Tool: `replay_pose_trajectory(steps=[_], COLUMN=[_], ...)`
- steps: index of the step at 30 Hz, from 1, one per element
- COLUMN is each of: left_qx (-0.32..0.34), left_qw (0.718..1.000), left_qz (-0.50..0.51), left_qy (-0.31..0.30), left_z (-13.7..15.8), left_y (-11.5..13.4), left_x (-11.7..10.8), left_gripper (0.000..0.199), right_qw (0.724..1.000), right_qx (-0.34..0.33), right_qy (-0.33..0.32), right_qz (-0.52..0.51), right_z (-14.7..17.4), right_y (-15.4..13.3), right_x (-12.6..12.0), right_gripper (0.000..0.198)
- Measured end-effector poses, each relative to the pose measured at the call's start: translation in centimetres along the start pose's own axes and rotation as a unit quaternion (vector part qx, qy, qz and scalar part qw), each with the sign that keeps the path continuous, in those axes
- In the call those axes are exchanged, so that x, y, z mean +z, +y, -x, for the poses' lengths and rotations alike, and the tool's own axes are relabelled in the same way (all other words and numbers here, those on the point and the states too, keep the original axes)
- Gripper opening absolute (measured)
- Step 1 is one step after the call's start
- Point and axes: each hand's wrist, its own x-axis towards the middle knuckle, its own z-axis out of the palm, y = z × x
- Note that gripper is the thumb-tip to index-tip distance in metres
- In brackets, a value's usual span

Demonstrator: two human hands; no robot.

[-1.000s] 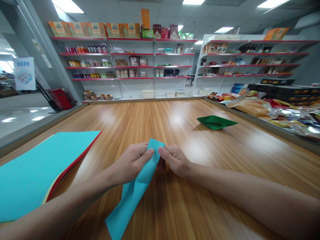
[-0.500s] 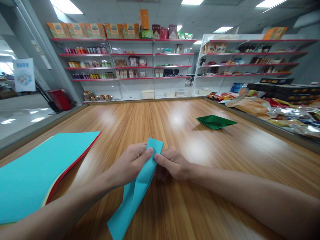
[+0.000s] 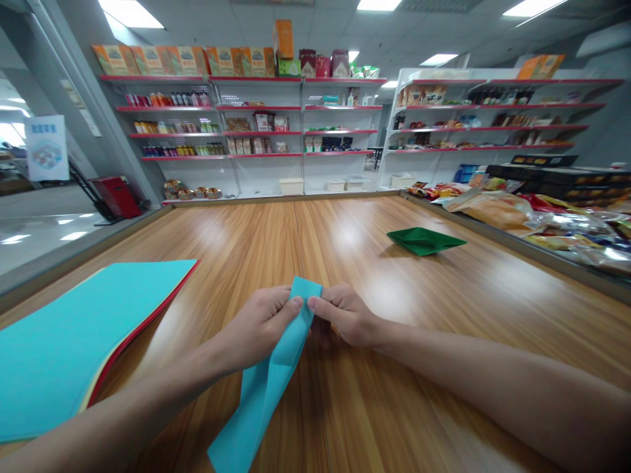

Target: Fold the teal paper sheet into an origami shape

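Observation:
A folded strip of blue paper (image 3: 280,371) slants from the middle of the view down toward the bottom edge, creased along its length. Near its upper end, my left hand (image 3: 269,322) grips the left side, thumb on top. My right hand (image 3: 348,315) pinches the right edge with its thumb opposite the left one. Fingers of both hands behind the paper are partly hidden. To the left lies a stack of coloured paper (image 3: 98,322), blue on top with cream and red edges below. A folded green paper boat (image 3: 424,241) rests farther off on the right.
The wood-grain table (image 3: 236,243) has a raised rim on its far and side edges. Beyond the right rim lie packaged snacks (image 3: 552,217). Shelves (image 3: 261,105) with boxes and bottles stand behind. A red hand cart (image 3: 116,197) is at the far left.
Both hands and the paper strip's top end have shifted slightly. My right thumb has moved a little up and to the right along the paper's edge. The stack and green boat stay put.

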Motion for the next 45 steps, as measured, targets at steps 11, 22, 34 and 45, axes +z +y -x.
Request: replay_pose_trajectory(steps=[11, 22, 34, 45], left_qx=[-0.061, -0.066, -0.037, -0.058], left_qw=[0.996, 0.994, 0.998, 0.992], left_qz=[0.061, 0.090, 0.021, 0.002], left_qy=[-0.019, 0.012, 0.042, 0.114], left_z=[0.0, 0.4, 0.4, 0.2], left_y=[0.0, -0.7, -0.8, -0.5], left_x=[-0.2, 0.0, 0.2, 0.5], left_gripper=[0.031, 0.034, 0.035, 0.034], right_qw=[0.999, 0.998, 0.999, 0.998], right_qx=[-0.023, -0.050, -0.016, -0.045], right_qy=[0.026, -0.034, 0.046, 0.032], right_qz=[-0.012, 0.016, -0.016, 0.041], right_z=[0.4, 0.4, 0.2, 0.1], right_y=[0.3, 0.3, 0.5, -0.3], right_x=[0.4, 0.1, 0.8, 0.5], right_gripper=[0.053, 0.049, 0.055, 0.040])
